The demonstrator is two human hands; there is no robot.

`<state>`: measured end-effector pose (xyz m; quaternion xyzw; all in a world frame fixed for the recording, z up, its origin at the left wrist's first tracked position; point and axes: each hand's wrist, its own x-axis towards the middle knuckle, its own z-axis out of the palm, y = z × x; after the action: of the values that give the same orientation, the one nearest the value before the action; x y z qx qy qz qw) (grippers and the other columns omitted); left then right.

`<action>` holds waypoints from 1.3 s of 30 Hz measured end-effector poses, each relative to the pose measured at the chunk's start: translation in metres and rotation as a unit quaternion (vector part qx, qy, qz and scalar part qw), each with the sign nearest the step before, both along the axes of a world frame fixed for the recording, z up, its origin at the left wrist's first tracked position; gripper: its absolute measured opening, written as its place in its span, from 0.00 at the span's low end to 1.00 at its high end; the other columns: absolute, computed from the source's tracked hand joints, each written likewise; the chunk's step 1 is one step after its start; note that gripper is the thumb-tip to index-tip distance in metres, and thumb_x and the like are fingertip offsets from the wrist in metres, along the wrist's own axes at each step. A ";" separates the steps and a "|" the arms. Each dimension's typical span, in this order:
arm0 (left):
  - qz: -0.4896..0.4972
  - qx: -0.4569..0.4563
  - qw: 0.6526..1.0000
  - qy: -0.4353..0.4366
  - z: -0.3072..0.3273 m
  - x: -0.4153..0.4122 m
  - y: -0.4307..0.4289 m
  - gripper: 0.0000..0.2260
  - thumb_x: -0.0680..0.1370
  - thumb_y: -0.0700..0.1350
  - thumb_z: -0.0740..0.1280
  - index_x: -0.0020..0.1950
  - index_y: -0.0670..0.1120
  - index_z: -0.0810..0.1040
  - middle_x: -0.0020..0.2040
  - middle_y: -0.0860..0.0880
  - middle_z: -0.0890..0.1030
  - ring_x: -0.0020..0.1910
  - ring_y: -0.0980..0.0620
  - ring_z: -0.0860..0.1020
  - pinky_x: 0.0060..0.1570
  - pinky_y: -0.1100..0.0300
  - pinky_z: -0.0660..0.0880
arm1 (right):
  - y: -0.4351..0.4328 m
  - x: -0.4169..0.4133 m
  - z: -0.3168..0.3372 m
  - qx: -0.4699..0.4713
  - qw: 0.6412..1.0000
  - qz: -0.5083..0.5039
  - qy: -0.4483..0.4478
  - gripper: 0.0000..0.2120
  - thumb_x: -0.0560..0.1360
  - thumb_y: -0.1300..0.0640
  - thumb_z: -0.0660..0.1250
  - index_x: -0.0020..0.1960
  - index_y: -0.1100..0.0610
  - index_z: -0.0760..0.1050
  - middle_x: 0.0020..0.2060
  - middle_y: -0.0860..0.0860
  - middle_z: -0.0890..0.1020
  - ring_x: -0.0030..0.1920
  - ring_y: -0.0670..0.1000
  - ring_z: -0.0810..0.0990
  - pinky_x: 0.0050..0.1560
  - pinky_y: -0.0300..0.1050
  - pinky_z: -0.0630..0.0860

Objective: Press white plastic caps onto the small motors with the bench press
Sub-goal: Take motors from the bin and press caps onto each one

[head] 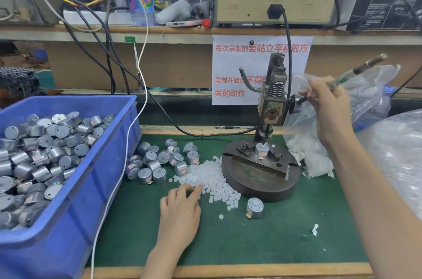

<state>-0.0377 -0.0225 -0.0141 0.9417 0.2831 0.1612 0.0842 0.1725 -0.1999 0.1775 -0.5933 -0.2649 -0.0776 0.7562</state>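
**Left hand at cap pile, right hand on press lever**

Far left, a blue bin (68,221) is sitting on the bench (274,237), filled with small silver motors (45,141). Just right of the bin, a loose cluster of motors (159,162) is lying on the green mat. Next to them, a pile of white plastic caps (212,178) is spreading up to the press base.

The left hand (180,207) is resting palm down, and its fingers (196,189) are curling onto the near edge of the cap pile. I cannot tell whether a cap is being pinched.

A single motor (254,207) is lying on its side near the front of the base. The bench press (271,107) is standing on a round dark base (260,185). One motor (262,150) is sitting upright in the fixture, directly under the ram.

The right hand (328,105) is reaching up, fingers wrapping round the lever (356,70), which is angling up to the right. Clear bags of caps (308,153) are lying beside and behind the press.
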 end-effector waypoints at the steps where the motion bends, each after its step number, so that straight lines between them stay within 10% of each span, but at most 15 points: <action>1: 0.000 -0.002 1.000 -0.003 0.000 0.000 0.000 0.21 0.80 0.48 0.51 0.73 0.61 0.57 0.65 0.59 0.64 0.63 0.54 0.61 0.59 0.60 0.57 | 0.001 0.000 -0.001 0.007 1.000 -0.001 0.001 0.15 0.75 0.58 0.64 0.31 0.51 0.68 0.27 0.41 0.74 0.41 0.48 0.74 0.63 0.53 0.70; 10: -0.014 -0.025 0.999 -0.047 0.001 -0.002 0.001 0.13 0.80 0.52 0.56 0.64 0.61 0.71 0.61 0.62 0.70 0.60 0.56 0.65 0.51 0.64 0.54 | 0.010 -0.013 -0.026 -0.010 0.996 -0.071 -0.048 0.11 0.77 0.62 0.61 0.54 0.48 0.70 0.52 0.45 0.77 0.54 0.38 0.75 0.57 0.32 0.71; 14: -0.023 -0.041 0.997 -0.060 0.004 -0.003 0.002 0.11 0.78 0.54 0.59 0.60 0.60 0.74 0.59 0.63 0.71 0.58 0.57 0.66 0.49 0.64 0.54 | 0.013 -0.017 -0.086 -0.193 0.968 -0.162 0.019 0.19 0.78 0.62 0.57 0.68 0.58 0.67 0.65 0.52 0.73 0.64 0.49 0.71 0.63 0.37 0.65; 24: -0.015 -0.075 0.991 -0.108 0.006 -0.003 0.002 0.05 0.77 0.52 0.64 0.51 0.56 0.77 0.52 0.61 0.73 0.52 0.57 0.69 0.45 0.64 0.54 | 0.044 -0.014 -0.124 -0.495 0.856 -0.130 -0.075 0.23 0.76 0.47 0.63 0.67 0.57 0.69 0.66 0.56 0.72 0.65 0.57 0.69 0.63 0.51 0.66; 39: -0.029 -0.131 0.976 -0.171 0.007 -0.004 0.002 0.07 0.71 0.48 0.72 0.38 0.51 0.75 0.41 0.57 0.70 0.44 0.55 0.66 0.44 0.63 0.56 | -0.028 -0.085 -0.159 -0.421 0.887 -0.165 -0.092 0.15 0.64 0.58 0.78 0.47 0.60 0.79 0.52 0.55 0.77 0.61 0.58 0.69 0.59 0.38 0.57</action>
<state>-0.0415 -0.0204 -0.0066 0.8889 0.2558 0.2785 0.2584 0.0872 -0.2281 0.0181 -0.8814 -0.2393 -0.1362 0.3838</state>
